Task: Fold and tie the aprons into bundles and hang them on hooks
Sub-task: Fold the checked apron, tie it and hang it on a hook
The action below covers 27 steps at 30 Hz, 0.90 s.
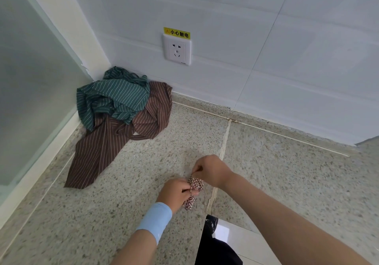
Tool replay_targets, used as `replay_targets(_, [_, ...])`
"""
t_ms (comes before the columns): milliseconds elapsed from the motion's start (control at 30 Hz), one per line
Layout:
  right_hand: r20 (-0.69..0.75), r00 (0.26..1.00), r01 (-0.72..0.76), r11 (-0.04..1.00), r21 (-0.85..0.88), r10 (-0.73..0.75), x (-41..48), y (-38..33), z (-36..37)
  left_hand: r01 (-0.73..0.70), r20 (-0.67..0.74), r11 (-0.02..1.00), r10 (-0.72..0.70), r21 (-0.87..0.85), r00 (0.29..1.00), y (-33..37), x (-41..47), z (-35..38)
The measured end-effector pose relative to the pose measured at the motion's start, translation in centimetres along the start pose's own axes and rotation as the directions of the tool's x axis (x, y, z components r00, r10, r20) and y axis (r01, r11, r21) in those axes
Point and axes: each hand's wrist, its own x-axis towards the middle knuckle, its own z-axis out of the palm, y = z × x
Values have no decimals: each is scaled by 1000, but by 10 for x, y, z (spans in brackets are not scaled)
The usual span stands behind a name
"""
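Note:
A small red-and-white patterned apron bundle lies on the speckled stone counter near its front edge. My left hand grips the bundle's left side, with a pale blue band on that wrist. My right hand pinches a strap at the bundle's top. Two loose aprons are heaped in the back left corner: a green striped apron lies on top of a brown striped apron. No hook is in view.
A white tiled wall runs behind the counter, with a wall socket under a yellow warning label. A frosted glass panel closes the left side. The counter's front edge drops to the floor, where my dark shoe shows.

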Motion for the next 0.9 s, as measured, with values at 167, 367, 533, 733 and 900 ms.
replay_targets(167, [82, 987, -151, 966, 211, 136, -32, 20, 39, 205, -176, 880, -303, -428, 936, -3, -17, 16])
replay_targets(367, [-125, 982, -98, 952, 292, 140, -49, 16, 63, 260, -120, 878, -332, -401, 936, 5, -11, 24])
replay_targets(533, [-216, 972, -33, 969, 245, 88, -41, 15, 66, 288, 49, 946, -283, -148, 958, 7, -4, 6])
replay_targets(733, [-72, 986, -94, 854, 512, 151, -34, 14, 56, 526, 393, 644, -354, -556, 849, 1, -7, -11])
replay_targets(900, [-87, 988, -56, 833, 551, 124, -35, 13, 53, 515, 393, 340, -368, -787, 843, 1, -17, -7])
